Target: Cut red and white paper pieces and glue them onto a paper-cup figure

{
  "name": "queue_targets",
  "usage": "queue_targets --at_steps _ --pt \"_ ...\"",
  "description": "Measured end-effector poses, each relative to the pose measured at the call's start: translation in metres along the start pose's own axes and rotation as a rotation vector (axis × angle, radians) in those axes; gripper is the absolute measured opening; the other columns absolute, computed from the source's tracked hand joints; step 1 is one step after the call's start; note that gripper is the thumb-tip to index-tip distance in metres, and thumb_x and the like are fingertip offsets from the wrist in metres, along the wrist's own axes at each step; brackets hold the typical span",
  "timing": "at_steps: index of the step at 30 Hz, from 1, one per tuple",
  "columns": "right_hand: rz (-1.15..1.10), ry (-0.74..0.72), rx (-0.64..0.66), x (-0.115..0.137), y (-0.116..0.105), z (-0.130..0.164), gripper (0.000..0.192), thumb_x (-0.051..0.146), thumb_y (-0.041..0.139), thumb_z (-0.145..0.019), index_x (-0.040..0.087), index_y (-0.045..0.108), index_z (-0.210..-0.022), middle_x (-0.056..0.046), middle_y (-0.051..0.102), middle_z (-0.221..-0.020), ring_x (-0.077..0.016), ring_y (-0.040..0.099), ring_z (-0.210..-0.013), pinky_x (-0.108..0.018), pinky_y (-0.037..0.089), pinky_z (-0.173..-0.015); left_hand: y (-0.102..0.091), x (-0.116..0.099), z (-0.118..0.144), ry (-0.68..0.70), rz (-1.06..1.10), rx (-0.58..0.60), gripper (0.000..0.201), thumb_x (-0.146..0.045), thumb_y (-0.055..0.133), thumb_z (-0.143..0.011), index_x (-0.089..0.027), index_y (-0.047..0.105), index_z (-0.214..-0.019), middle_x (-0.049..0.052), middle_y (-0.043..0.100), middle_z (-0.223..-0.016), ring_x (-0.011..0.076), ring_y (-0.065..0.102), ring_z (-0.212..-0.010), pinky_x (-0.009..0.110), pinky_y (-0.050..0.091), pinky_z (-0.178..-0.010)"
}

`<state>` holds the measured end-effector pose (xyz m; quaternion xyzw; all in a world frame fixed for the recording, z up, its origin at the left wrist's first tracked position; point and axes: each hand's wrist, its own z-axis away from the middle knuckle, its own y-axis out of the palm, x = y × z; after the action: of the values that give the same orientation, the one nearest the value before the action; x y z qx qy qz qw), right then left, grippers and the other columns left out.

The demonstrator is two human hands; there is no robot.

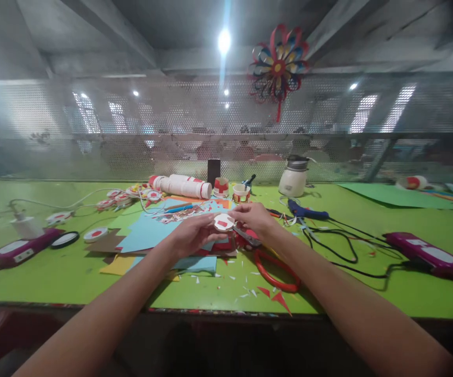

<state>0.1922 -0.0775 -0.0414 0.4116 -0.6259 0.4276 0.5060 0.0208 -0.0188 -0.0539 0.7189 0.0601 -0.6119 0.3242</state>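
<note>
Between my two hands is a small round white paper disc with red patches (224,222), held above the middle of the table. My left hand (193,233) grips its left side, with the lower fingers partly curled under it. At the disc's right edge, the thumb and fingers of my right hand (255,217) are pinched together. Red-handled scissors (276,285) lie below my right hand, their blades pointing toward the disc. Under my left hand spread light blue paper sheets (144,238) over brown and yellow ones.
A blue glue gun (308,212) and its black cord lie to the right, near a purple power strip (430,254). Another purple strip (24,251) is at left. Rolled white paper tubes (185,187), paper cups (241,193) and a white jug (293,180) stand behind.
</note>
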Motion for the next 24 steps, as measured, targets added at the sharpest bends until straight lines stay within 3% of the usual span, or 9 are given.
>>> queue_targets --at_steps 7,13,17,21,24 --pt "-0.022 -0.024 -0.022 0.0 0.003 0.003 0.017 0.027 0.071 -0.064 0.013 0.061 -0.062 0.006 0.05 -0.041 -0.0033 0.033 -0.032 -0.019 0.025 -0.033 -0.001 0.0 0.0 -0.009 0.137 0.07 0.033 -0.019 0.042 -0.09 -0.004 0.052 -0.118 0.018 0.063 -0.111 0.0241 0.062 -0.101 0.034 0.046 -0.094" --pt "0.03 -0.119 -0.065 -0.003 0.004 0.001 0.026 0.037 0.069 -0.067 0.014 0.061 -0.061 0.004 0.053 -0.047 -0.0045 0.038 -0.037 -0.02 0.031 -0.037 0.003 -0.003 0.0 0.02 0.174 -0.028 0.025 -0.013 0.044 -0.088 -0.009 0.057 -0.109 0.013 0.067 -0.101 0.0201 0.066 -0.091 0.028 0.053 -0.083" --pt "0.104 -0.187 -0.115 -0.006 0.002 -0.003 0.034 0.044 0.058 -0.076 0.013 0.062 -0.062 0.0 0.06 -0.056 -0.0063 0.046 -0.042 -0.02 0.037 -0.042 0.001 -0.006 0.0 0.023 0.149 -0.116 0.024 -0.013 0.047 -0.086 -0.01 0.057 -0.108 0.012 0.066 -0.102 0.0226 0.066 -0.09 0.028 0.056 -0.074" --pt "0.23 -0.206 -0.161 -0.008 0.0 -0.007 0.031 0.038 0.054 -0.081 0.012 0.064 -0.065 -0.003 0.065 -0.062 -0.0079 0.053 -0.047 -0.021 0.042 -0.046 -0.006 -0.005 -0.002 0.005 0.148 -0.109 0.02 -0.015 0.05 -0.085 -0.011 0.057 -0.103 0.011 0.067 -0.095 0.0245 0.067 -0.088 0.026 0.056 -0.065" --pt "0.378 -0.177 -0.235 -0.005 -0.013 -0.019 0.028 0.032 0.051 -0.084 0.011 0.066 -0.073 -0.004 0.067 -0.066 -0.0097 0.058 -0.053 -0.022 0.046 -0.051 -0.008 -0.003 -0.003 -0.015 0.167 -0.103 0.016 -0.016 0.051 -0.084 -0.012 0.057 -0.098 0.011 0.067 -0.091 0.0247 0.067 -0.087 0.026 0.056 -0.064"
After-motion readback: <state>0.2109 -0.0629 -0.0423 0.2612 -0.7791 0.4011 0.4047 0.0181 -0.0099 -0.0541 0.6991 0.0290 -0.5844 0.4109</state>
